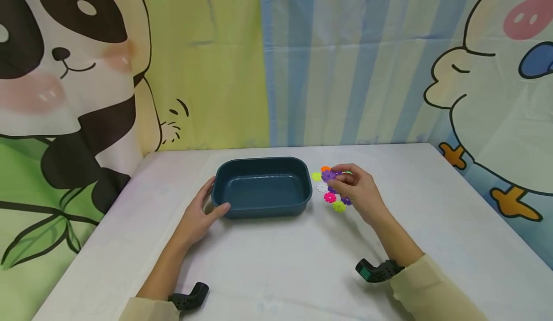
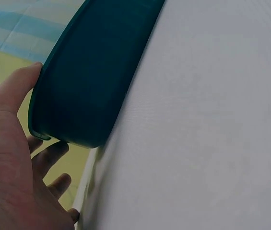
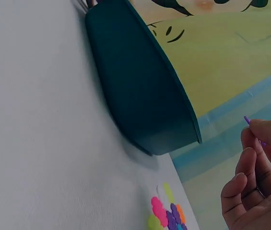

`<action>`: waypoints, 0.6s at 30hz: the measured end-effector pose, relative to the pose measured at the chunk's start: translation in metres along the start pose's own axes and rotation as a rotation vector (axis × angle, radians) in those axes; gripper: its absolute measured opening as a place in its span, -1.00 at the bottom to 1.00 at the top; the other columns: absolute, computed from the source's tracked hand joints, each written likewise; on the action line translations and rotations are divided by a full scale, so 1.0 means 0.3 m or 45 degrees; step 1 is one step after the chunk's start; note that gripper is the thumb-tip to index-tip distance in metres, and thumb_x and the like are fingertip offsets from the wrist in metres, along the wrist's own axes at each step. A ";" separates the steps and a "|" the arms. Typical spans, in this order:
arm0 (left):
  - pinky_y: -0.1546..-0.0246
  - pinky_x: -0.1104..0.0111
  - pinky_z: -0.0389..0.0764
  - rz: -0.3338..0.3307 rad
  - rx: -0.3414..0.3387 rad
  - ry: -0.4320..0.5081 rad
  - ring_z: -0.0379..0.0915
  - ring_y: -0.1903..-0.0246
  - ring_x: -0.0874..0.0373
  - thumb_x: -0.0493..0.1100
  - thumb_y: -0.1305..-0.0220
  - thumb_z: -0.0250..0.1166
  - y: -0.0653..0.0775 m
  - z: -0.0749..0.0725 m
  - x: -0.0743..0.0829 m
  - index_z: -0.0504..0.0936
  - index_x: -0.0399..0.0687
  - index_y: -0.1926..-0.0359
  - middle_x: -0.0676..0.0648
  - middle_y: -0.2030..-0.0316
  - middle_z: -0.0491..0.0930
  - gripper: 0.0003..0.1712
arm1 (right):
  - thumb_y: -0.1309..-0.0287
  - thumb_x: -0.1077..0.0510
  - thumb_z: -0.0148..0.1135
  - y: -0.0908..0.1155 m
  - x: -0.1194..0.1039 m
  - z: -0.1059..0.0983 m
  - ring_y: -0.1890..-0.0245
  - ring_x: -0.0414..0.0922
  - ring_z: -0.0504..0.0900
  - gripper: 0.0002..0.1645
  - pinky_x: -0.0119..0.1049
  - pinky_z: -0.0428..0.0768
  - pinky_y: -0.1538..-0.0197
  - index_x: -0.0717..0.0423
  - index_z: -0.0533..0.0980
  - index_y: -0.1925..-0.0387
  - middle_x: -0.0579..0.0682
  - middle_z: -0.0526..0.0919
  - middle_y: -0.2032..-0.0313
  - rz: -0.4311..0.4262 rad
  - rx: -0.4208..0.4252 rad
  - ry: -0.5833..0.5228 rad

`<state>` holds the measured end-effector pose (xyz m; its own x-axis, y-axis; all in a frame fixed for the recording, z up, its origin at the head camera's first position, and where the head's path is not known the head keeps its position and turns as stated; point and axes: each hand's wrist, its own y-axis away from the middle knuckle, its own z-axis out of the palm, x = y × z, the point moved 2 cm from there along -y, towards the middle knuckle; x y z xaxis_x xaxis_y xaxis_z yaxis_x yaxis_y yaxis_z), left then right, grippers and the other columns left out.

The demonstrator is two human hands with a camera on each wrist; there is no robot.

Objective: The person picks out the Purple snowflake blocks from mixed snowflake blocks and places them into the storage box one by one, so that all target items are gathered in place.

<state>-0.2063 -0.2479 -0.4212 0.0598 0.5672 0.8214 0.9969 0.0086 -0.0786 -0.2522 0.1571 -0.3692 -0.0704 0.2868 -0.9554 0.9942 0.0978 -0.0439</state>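
currently, the left hand [image 1: 200,218] grips the dark blue tub [image 1: 261,211] by its left end, fingers partly spread; right of the tub, the right hand [image 1: 359,190] pinches a purple flower piece [image 1: 328,175] near other bright flower pieces [image 1: 330,197].

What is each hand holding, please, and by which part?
Right hand pinches a purple flower by one side; left hand grips the basin by its left end.
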 end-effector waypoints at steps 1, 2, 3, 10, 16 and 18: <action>-0.47 -0.44 -0.11 0.002 0.002 -0.002 -0.14 -0.63 -0.22 0.20 -0.36 0.34 0.000 0.000 0.000 -0.04 0.29 -0.66 -0.11 -0.64 0.02 0.03 | -0.32 0.04 0.40 -0.002 -0.007 0.010 0.16 0.10 0.65 -0.44 -0.24 0.75 0.09 0.03 0.47 -0.28 -0.07 0.66 0.22 -0.006 -0.007 -0.008; -0.47 -0.44 -0.11 0.003 0.003 -0.002 -0.15 -0.63 -0.22 0.20 -0.36 0.34 0.001 0.001 -0.001 -0.03 0.29 -0.66 -0.11 -0.64 0.02 0.03 | -0.32 0.04 0.41 -0.005 -0.014 0.020 0.17 0.07 0.66 -0.44 -0.24 0.75 0.10 0.04 0.48 -0.28 -0.07 0.66 0.22 -0.010 -0.013 -0.015; -0.48 -0.44 -0.11 0.004 0.005 -0.002 -0.15 -0.63 -0.22 0.19 -0.36 0.34 0.001 0.001 -0.001 -0.03 0.28 -0.66 -0.11 -0.64 0.02 0.03 | -0.31 0.04 0.41 -0.007 -0.020 0.030 0.19 0.03 0.65 -0.44 -0.25 0.75 0.10 0.05 0.48 -0.28 -0.07 0.67 0.23 -0.015 -0.018 -0.019; -0.47 -0.44 -0.10 -0.002 0.005 -0.008 -0.16 -0.64 -0.22 0.21 -0.36 0.34 -0.001 0.001 -0.005 -0.03 0.29 -0.66 -0.10 -0.65 0.02 0.03 | -0.32 0.08 0.40 -0.033 -0.057 0.095 0.25 -0.08 0.64 -0.47 -0.33 0.72 0.14 0.08 0.49 -0.26 -0.03 0.71 0.22 -0.060 -0.063 -0.082; -0.47 -0.45 -0.11 -0.006 -0.006 0.001 -0.18 -0.64 -0.22 0.21 -0.36 0.33 -0.003 0.002 -0.006 -0.04 0.29 -0.67 -0.11 -0.65 0.00 0.03 | -0.33 0.08 0.39 -0.057 -0.099 0.153 0.31 -0.01 0.61 -0.49 -0.35 0.67 0.20 0.08 0.50 -0.25 -0.03 0.70 0.22 -0.080 -0.103 -0.121; -0.47 -0.44 -0.11 0.000 -0.007 0.005 -0.18 -0.64 -0.22 0.21 -0.36 0.34 -0.002 0.001 -0.006 -0.04 0.29 -0.67 -0.11 -0.65 0.01 0.04 | -0.33 0.09 0.39 -0.062 -0.111 0.173 0.31 -0.02 0.60 -0.50 -0.38 0.66 0.21 0.06 0.51 -0.24 -0.04 0.70 0.23 -0.074 -0.112 -0.135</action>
<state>-0.2070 -0.2486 -0.4227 0.0599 0.5642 0.8234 0.9971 0.0044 -0.0755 -0.2641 0.0963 -0.3518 -0.1140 0.1766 -0.9777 0.9775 0.1959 -0.0786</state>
